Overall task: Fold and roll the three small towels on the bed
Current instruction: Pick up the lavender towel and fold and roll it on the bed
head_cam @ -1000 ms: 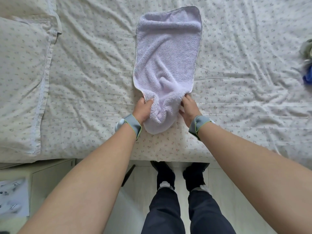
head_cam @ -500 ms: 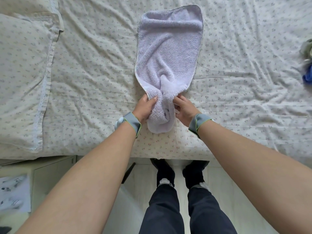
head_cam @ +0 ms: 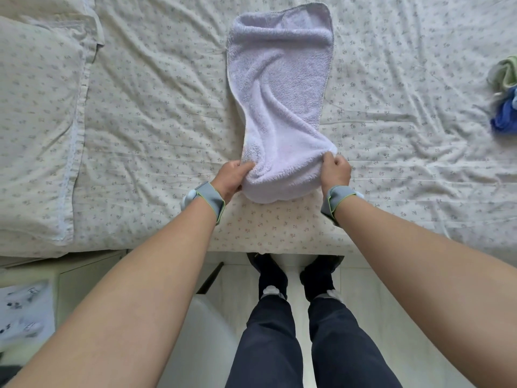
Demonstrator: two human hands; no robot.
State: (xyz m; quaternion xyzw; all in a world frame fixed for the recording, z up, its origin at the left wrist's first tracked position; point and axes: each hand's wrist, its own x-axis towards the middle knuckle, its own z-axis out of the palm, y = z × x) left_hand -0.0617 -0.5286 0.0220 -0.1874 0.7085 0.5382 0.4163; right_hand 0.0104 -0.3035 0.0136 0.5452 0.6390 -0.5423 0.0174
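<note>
A pale lilac towel (head_cam: pixel 279 88) lies lengthwise on the bed (head_cam: pixel 156 121), folded to a narrow strip, its far end flat and its near end bunched and curled over. My left hand (head_cam: pixel 233 177) pinches the near left corner of that end. At the near right corner, my right hand (head_cam: pixel 335 170) grips the cloth. The near end is stretched wide between the two hands. At the right edge lie a green towel (head_cam: pixel 505 71) and a blue towel (head_cam: pixel 505 116), crumpled together.
A pillow (head_cam: pixel 36 130) in the same flowered fabric fills the left of the bed. The bed's front edge runs just behind my wrists. Below it are my legs, a pale floor and a low white cabinet (head_cam: pixel 78 275) at the left.
My hands had squeezed the towel's near end into a narrow bunch; now they have moved apart and pulled that end wide again. The view has shifted slightly.
</note>
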